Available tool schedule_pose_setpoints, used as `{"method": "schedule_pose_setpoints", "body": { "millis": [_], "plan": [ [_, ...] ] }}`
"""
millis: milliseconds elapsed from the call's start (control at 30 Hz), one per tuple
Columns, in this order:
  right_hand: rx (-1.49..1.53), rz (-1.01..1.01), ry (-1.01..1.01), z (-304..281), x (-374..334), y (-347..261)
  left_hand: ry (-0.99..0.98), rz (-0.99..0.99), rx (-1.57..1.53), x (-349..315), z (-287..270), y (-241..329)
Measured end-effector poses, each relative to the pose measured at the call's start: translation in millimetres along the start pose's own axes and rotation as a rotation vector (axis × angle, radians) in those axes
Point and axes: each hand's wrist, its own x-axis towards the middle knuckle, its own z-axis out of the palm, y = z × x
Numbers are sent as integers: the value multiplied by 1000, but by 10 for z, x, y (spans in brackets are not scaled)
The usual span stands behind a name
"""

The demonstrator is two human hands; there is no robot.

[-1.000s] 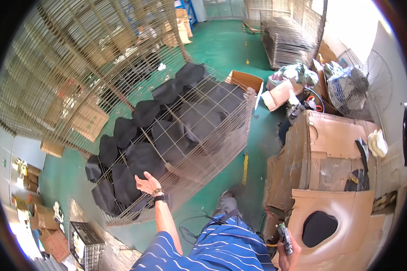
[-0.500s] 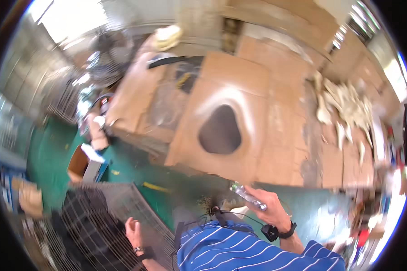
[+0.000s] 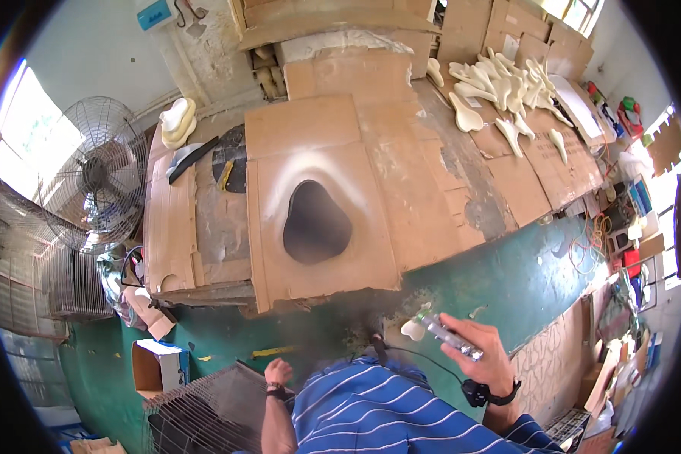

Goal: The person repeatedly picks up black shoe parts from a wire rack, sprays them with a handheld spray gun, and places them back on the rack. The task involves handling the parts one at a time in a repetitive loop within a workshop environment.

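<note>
My right hand (image 3: 483, 356) is closed around a silver spray gun (image 3: 450, 337) with a greenish tip, held above the floor in front of the table. Loosely curled, my left hand (image 3: 278, 372) hangs beside the wire rack (image 3: 204, 390) with nothing visible in it. A dark grey rounded-triangular piece (image 3: 317, 223) lies flat on a cardboard sheet (image 3: 371, 257) on the table, with a whitish halo on the cardboard around its far side. Neither hand touches it.
Cream saddle-shaped pieces (image 3: 499, 83) are heaped at the table's far right. A large caged fan (image 3: 94, 174) stands at the left. Below the table's left end sits an open box (image 3: 159, 367). An orange hose (image 3: 594, 242) is coiled at the right.
The view has swung, moving the table leftward in the picture. My left hand has moved away from above the wire rack to its edge, nearer my body. The spray gun stays in my right hand.
</note>
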Motion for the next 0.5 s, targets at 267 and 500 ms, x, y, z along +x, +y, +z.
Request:
{"method": "schedule_pose_setpoints", "body": {
  "millis": [267,500],
  "plan": [
    [48,-93,60,314,126,-169,-55,-37,157,63,-21,496],
    [50,-62,171,168,140,-109,-280,138,558,61,-338,126]
  ]
}}
